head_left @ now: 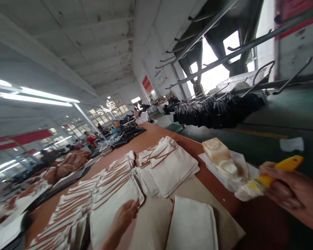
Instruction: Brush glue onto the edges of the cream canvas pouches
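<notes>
My right hand is wrapped round the yellow handle of a brush. The brush's whitish, coated bristles are beside a glue-stained container standing on a white sheet at the table's right edge. My left hand has its fingers closed at the edge of a white fabric piece with brown trim, in the overlapping rows. A separate stack of white pieces lies further up the table. Nearest to me, one white piece rests on a beige sheet.
The brown table runs away from me. Racks with metal hooks and dark hanging pieces stand to the right. Brown and white material is piled at the left. A person in blue is further back.
</notes>
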